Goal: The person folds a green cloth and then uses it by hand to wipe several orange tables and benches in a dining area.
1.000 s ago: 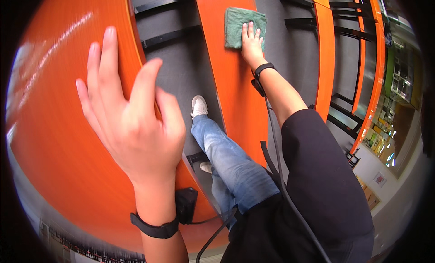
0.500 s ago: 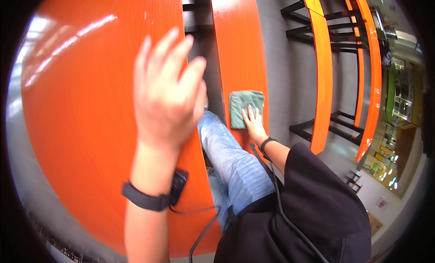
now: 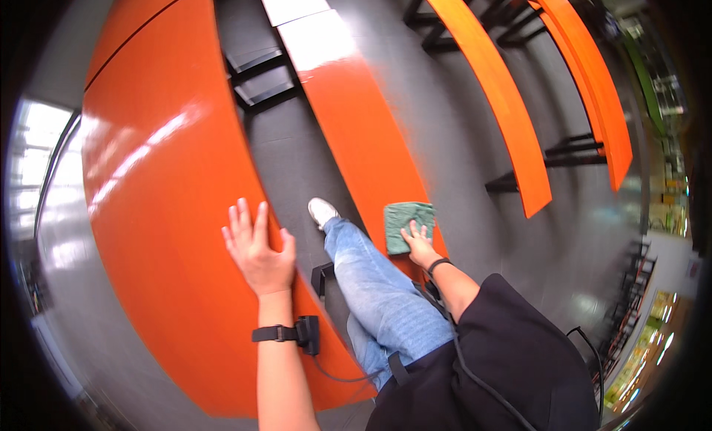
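A folded green cloth [image 3: 398, 218] lies on the long orange bench [image 3: 363, 134] to my right. My right hand [image 3: 420, 247] rests on it from above, fingers spread out flat, not wrapped around it. Over the near right part of the orange table [image 3: 170, 283], my left hand [image 3: 259, 257] is open with fingers apart and nothing in it. Whether its palm touches the tabletop, I cannot tell. A dark strap with a small black box [image 3: 308, 334] sits on my left wrist, and a thin cable runs from it.
My jeans-clad leg and white shoe [image 3: 322, 211] are in the gap between table and bench. Black metal supports [image 3: 259, 79] stand in that gap farther off. More orange benches [image 3: 493, 97] on black legs are at the right, across grey floor [image 3: 475, 231].
My left hand has dropped from high in the view to near the tabletop. The view has turned and shifted, now showing my shoe. My right hand stays on the cloth.
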`<act>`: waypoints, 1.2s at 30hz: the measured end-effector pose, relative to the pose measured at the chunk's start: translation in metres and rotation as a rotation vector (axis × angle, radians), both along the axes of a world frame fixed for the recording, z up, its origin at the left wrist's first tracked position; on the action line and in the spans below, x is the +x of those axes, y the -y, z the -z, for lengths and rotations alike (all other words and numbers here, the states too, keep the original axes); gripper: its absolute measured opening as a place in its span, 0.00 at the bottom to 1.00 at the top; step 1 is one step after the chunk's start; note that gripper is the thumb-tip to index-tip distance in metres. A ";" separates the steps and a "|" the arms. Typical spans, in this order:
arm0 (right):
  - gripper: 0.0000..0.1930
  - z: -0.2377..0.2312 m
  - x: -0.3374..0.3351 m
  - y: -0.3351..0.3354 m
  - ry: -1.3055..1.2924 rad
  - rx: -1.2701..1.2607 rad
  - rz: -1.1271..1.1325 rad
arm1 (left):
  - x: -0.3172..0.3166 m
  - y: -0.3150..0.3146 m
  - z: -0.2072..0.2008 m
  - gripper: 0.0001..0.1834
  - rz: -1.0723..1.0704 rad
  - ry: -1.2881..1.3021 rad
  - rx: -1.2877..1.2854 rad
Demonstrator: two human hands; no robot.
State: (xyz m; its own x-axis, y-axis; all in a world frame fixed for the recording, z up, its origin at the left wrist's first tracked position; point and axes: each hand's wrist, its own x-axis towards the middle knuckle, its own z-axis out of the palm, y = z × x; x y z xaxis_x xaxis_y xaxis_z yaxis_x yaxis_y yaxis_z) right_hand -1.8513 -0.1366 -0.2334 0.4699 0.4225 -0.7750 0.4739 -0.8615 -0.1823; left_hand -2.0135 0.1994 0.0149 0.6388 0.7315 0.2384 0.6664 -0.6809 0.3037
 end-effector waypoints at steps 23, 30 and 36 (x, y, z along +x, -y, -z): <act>0.47 0.005 -0.019 0.005 0.070 0.105 0.010 | -0.008 -0.004 0.002 0.28 0.051 -0.072 0.080; 0.46 0.003 -0.013 0.004 0.078 0.130 -0.003 | -0.007 -0.005 0.001 0.28 0.047 -0.053 0.058; 0.46 -0.001 -0.009 0.005 0.025 0.127 0.030 | -0.005 -0.003 -0.001 0.28 0.036 -0.065 0.051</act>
